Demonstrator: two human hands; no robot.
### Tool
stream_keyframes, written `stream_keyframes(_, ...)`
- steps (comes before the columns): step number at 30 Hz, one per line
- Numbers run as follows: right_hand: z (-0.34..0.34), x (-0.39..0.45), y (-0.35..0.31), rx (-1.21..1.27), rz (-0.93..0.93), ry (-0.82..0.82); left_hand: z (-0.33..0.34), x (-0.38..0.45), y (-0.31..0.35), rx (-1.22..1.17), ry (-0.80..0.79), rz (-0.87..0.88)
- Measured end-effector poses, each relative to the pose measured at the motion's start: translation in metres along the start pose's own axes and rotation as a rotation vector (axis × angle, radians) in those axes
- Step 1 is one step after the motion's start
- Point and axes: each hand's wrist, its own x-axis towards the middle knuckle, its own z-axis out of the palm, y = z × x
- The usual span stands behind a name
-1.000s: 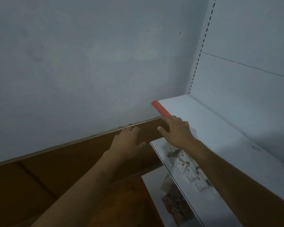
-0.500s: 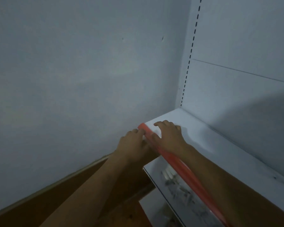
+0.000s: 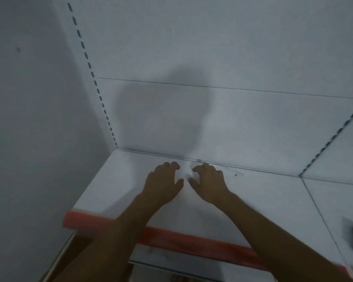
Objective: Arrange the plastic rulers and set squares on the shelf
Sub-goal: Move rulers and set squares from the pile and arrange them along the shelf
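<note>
Left hand [image 3: 161, 185] and right hand [image 3: 209, 183] over white shelf [image 3: 273, 200], fingers loosely curled, grasping nothing. No rulers or set squares visible; arranging seemingly not begun.

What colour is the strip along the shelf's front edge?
Red-orange; the front edge strip runs below both forearms along the white shelf, seen in the head view.
</note>
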Motion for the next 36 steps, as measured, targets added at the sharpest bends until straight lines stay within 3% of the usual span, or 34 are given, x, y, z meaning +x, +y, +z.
stream_keyframes(9,-0.004,-0.009,0.078,-0.069,0.366,0.15,0.049,0.029,0.026,-0.035,-0.116,0.199)
stream_keyframes(25,-0.002,0.025,0.097,0.08,0.339,0.136,0.05,0.056,0.036,0.033,-0.149,0.094)
stream_keyframes(30,-0.006,0.022,0.09,0.155,0.254,0.187,0.051,0.056,0.042,0.078,-0.129,0.064)
stream_keyframes(36,-0.02,0.013,0.094,0.351,0.197,0.143,0.054,0.056,0.059,-0.125,-0.109,0.024)
